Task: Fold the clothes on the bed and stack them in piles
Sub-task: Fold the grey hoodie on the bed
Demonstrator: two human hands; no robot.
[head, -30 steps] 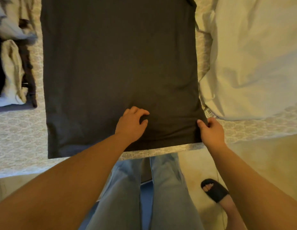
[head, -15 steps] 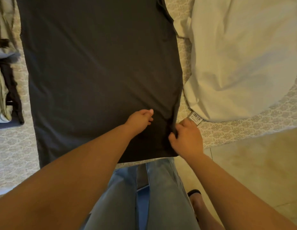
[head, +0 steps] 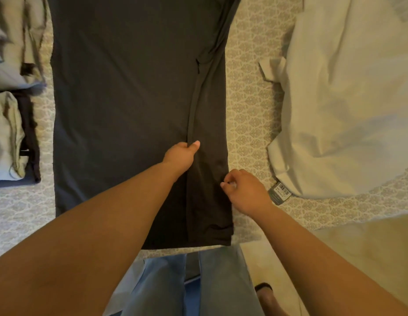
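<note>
While dark shirt [head: 130, 115] lies flat mid-bed [head: 248, 99], right strip folded inward, left hand [head: 181, 155] pinches fold edge at centre; right hand [head: 245, 192] at 4 o'clock, fingers curled at shirt's right edge, grasp unclear; folded pile [head: 12, 124] at 9 o'clock, pale pillow [head: 346, 99] at 3 o'clock

Shirt [head: 121, 110] between pile [head: 13, 110] and pillow [head: 349, 99]

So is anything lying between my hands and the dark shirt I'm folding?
Nothing visible. The left hand rests directly on the dark shirt at the folded edge, and the right hand is over its right side. The barcode tag lies off to the right.
</note>
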